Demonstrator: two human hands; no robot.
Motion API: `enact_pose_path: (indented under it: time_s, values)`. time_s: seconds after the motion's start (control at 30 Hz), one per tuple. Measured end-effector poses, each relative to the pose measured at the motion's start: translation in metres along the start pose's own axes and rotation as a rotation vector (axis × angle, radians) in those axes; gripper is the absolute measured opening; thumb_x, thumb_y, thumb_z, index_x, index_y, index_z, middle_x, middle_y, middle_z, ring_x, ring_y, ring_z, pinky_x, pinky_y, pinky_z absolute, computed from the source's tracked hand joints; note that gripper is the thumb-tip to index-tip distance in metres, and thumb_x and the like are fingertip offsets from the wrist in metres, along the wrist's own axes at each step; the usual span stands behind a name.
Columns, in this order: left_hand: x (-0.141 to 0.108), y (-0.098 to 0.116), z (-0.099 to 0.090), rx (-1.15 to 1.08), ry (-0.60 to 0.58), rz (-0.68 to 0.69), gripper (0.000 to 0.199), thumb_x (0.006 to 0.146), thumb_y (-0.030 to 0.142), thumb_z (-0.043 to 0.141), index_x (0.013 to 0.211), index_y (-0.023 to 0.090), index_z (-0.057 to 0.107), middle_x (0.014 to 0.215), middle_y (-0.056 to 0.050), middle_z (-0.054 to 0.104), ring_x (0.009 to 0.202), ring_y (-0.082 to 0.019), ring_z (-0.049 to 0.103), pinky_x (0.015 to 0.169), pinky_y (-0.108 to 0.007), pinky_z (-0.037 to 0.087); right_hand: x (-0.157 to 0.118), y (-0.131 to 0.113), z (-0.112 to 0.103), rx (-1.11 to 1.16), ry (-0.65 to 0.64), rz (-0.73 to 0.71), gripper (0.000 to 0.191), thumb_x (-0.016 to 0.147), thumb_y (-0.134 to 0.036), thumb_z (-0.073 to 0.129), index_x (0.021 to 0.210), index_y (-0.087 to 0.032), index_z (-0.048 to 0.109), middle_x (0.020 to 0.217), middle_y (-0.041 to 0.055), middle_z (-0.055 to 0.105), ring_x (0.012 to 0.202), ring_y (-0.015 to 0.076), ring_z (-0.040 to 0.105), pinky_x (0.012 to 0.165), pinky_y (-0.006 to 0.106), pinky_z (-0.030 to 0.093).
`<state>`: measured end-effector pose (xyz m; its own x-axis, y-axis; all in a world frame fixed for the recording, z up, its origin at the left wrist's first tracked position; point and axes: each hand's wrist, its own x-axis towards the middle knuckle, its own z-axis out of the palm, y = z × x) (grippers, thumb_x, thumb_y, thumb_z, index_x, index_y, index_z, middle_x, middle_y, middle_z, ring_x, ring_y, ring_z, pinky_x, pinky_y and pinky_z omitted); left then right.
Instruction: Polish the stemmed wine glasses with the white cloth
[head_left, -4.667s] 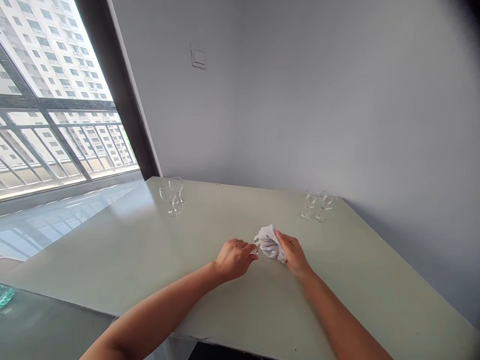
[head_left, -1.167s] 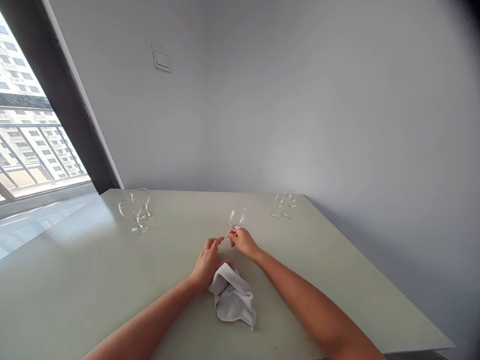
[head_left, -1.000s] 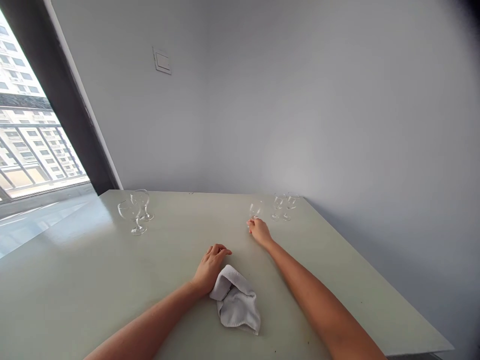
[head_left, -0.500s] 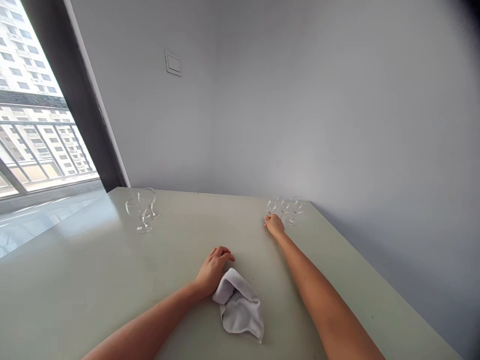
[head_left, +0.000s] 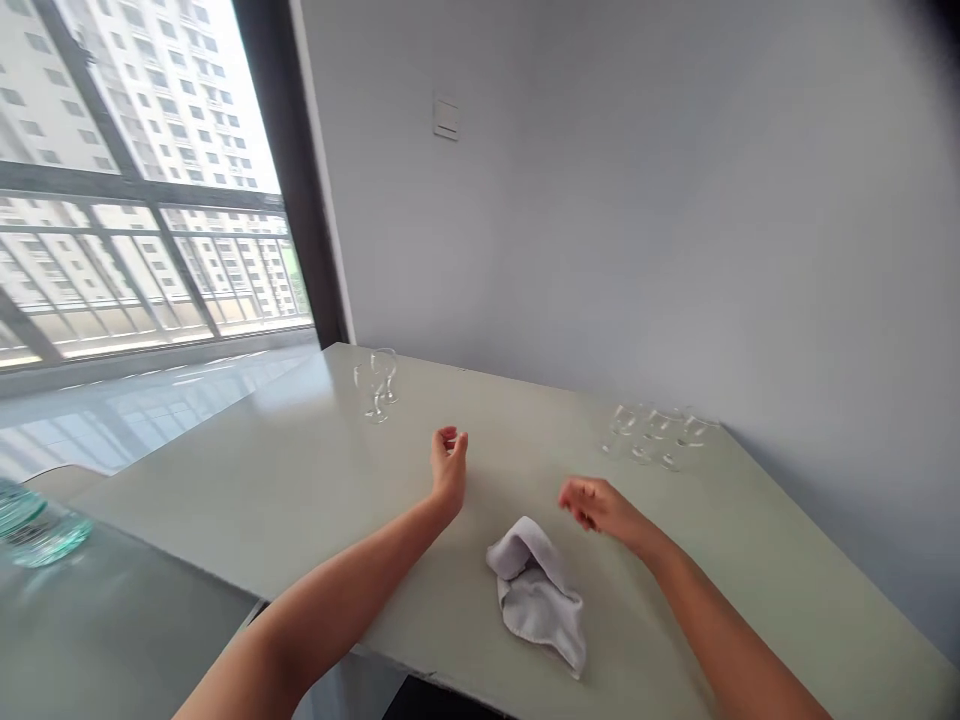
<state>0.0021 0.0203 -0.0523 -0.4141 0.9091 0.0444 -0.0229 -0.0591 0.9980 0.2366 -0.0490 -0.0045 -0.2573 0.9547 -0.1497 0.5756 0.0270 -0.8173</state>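
My left hand (head_left: 450,468) is raised over the middle of the table, fingers curved and apart from the thumb, with nothing in it. On the right, my right hand (head_left: 601,508) hovers above the table, slightly blurred, its fingers loosely bent and holding nothing. Between my forearms lies a crumpled light grey cloth (head_left: 541,612), touched by neither hand. Beyond the left hand, two clear stemmed glasses stand close together, a nearer glass (head_left: 376,413) and a farther glass (head_left: 385,352). Several more stemmed glasses (head_left: 660,425) stand upright in a group at the far right.
The pale table (head_left: 300,500) meets grey walls at the back and right. At the lower left, a greenish glass vessel (head_left: 49,535) rests on a separate darker surface (head_left: 127,620). A large window (head_left: 150,230) fills the left side, and a light switch (head_left: 446,118) is on the wall.
My right hand has come back from the right-hand glasses, letting go there. My left hand has moved forward, away from the cloth. The view has swung left, showing the greenish vessel.
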Motion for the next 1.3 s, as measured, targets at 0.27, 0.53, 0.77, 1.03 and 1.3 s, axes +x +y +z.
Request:
enact_pose_path:
  time_s: [0.27, 0.53, 0.77, 1.03, 1.3]
  values:
    - [0.088, 0.013, -0.060, -0.013, 0.517, -0.176, 0.050, 0.073, 0.037, 0.053, 0.115, 0.025, 0.029, 0.122, -0.010, 0.037, 0.103, -0.017, 0.048, 0.081, -0.032, 0.040, -0.027, -0.033, 0.064, -0.271, -0.056, -0.140, 0.021, 0.067, -0.042, 0.060, 0.067, -0.021, 0.058, 0.064, -0.0027, 0.058, 0.058, 0.0122, 0.047, 0.051, 0.022, 0.030]
    - [0.142, 0.022, -0.085, 0.101, 0.402, -0.069, 0.075, 0.063, 0.026, 0.064, 0.126, 0.031, 0.023, 0.115, -0.006, 0.049, 0.094, -0.018, 0.054, 0.080, -0.034, 0.040, -0.009, -0.009, 0.067, 0.648, 0.002, 0.042, 0.028, 0.066, -0.043, 0.063, 0.073, -0.016, 0.061, 0.062, -0.0008, 0.060, 0.057, 0.0134, 0.053, 0.055, 0.024, 0.039]
    - [0.130, 0.024, -0.071, 0.176, 0.235, -0.003, 0.062, 0.062, 0.034, 0.066, 0.117, 0.026, 0.038, 0.095, -0.003, 0.057, 0.083, -0.017, 0.056, 0.075, -0.032, 0.041, -0.005, -0.004, 0.047, 1.194, 0.243, 0.333, 0.027, 0.061, -0.040, 0.070, 0.066, -0.016, 0.059, 0.055, 0.0011, 0.061, 0.051, 0.0165, 0.058, 0.050, 0.026, 0.045]
    - [0.033, 0.025, 0.001, 0.261, -0.286, 0.341, 0.054, 0.063, 0.026, 0.064, 0.111, 0.028, 0.040, 0.094, 0.000, 0.059, 0.078, -0.012, 0.056, 0.072, -0.026, 0.041, -0.002, 0.010, 0.035, 0.886, 0.624, 0.182, 0.035, 0.069, -0.047, 0.056, 0.092, -0.020, 0.056, 0.073, 0.0027, 0.065, 0.062, 0.0200, 0.060, 0.049, 0.029, 0.046]
    - [-0.037, 0.007, 0.026, 0.541, -0.575, 0.613, 0.060, 0.066, 0.024, 0.060, 0.121, 0.027, 0.035, 0.090, 0.000, 0.058, 0.075, -0.015, 0.054, 0.074, -0.030, 0.042, -0.017, -0.018, 0.048, 0.445, 0.594, -0.249, 0.037, 0.080, -0.044, 0.045, 0.105, -0.018, 0.054, 0.078, 0.0029, 0.058, 0.070, 0.0165, 0.052, 0.061, 0.025, 0.041]
